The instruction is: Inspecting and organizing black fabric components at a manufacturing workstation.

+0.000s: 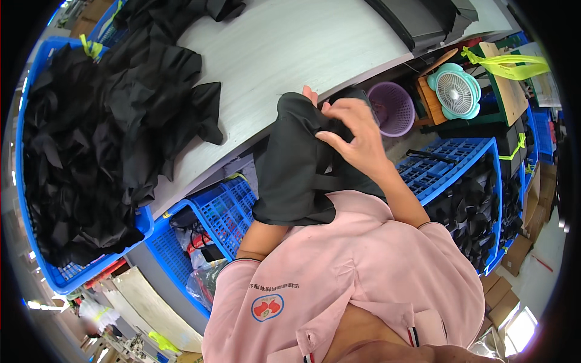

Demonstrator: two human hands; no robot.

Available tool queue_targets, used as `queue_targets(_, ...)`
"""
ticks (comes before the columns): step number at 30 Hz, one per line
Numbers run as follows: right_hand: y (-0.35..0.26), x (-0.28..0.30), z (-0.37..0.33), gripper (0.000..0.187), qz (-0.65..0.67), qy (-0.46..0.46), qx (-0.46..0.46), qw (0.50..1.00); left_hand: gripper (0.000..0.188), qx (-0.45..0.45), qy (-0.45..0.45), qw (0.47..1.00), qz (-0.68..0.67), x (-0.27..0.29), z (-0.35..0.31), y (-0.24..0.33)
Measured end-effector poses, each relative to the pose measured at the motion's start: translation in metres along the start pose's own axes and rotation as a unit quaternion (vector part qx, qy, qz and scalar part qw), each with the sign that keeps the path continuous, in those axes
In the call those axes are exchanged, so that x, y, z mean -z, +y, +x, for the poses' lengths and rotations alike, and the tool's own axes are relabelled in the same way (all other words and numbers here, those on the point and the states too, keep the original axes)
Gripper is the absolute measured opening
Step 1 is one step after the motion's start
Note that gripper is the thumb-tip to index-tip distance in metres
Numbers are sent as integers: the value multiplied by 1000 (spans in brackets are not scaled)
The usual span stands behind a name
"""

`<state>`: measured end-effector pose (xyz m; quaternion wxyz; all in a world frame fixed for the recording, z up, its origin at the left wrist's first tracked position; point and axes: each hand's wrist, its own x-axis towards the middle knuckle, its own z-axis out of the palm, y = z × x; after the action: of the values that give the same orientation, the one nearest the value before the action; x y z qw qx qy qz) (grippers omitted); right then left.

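A black fabric piece (287, 160) hangs in folds in front of my chest, draped over my left forearm. My left hand (310, 95) is mostly hidden by this cloth, with only fingertips showing at its top edge; it holds the cloth up. My right hand (358, 134) is beside the cloth's upper right edge, its thumb and curved fingers apart with nothing visible between them. More dark cloth lies below and behind the right hand. On the left, a heap of black fabric pieces (78, 151) fills a blue crate and spreads onto the pale table (266, 54).
Under the table edge stands a blue basket (233, 202) with bagged items. To the right are a purple basket (392, 109), a turquoise fan (457, 91) on a wooden stool, and a blue crate (451, 160) of black pieces. A dark flat stack (417, 24) sits at the table's far end.
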<state>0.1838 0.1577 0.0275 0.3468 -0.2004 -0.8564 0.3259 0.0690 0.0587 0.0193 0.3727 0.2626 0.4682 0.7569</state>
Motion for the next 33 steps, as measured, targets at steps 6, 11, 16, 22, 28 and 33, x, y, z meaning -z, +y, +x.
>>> queue_targets(6,0,-2,5,11,238,-39,-158,957,50,-14,-1,967,256,26,-4,20)
queue_targets(11,7,20,2,19,576,-167,-234,765,50,57,-84,986,131,77,-20,31)
queue_targets(16,0,7,20,17,702,-78,-249,662,50,61,-110,991,39,88,-37,-6)
queue_targets(22,11,6,62,26,641,-26,-199,741,50,-45,-182,981,-43,72,-46,-38)
queue_targets(28,4,16,47,38,324,-29,-111,939,50,-224,-173,723,630,61,-23,-15)
queue_targets(33,-5,8,30,51,-85,-35,28,995,49,-220,-144,824,502,46,-25,-8)
